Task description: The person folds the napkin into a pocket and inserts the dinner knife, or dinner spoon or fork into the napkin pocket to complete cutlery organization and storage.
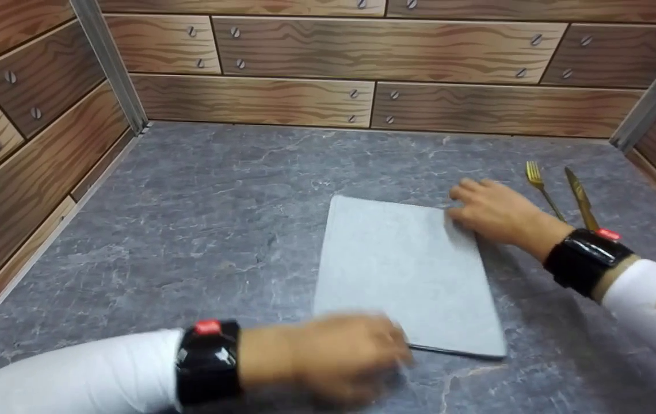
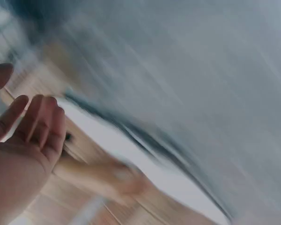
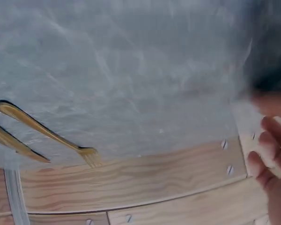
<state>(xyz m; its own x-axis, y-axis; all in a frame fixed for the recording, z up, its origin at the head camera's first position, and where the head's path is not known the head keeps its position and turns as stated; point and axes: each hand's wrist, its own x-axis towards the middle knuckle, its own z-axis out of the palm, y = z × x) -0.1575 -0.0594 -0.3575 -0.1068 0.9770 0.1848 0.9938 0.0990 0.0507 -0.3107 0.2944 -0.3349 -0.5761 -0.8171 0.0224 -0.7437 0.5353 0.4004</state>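
Observation:
A pale grey rectangular sheet (image 1: 403, 270) lies flat on the table; whether it is a folded cloth or a placemat I cannot tell. Blurred by motion, the left hand (image 1: 351, 351) is over its near left corner, hiding that part. In the left wrist view the left hand's fingers (image 2: 46, 122) are loosely bent, with nothing seen between them and the thumb. At the far right corner of the sheet is the right hand (image 1: 492, 210), its fingertips by the edge. The right wrist view shows its fingers (image 3: 271, 150) relaxed and slightly bent, thumb apart from them.
A gold fork (image 1: 541, 184) and a gold knife (image 1: 581, 198) lie beyond the right wrist, partly behind it. The grey marbled tabletop (image 1: 190, 241) is bounded by wood-plank patterned walls (image 1: 305, 49) at the back and sides.

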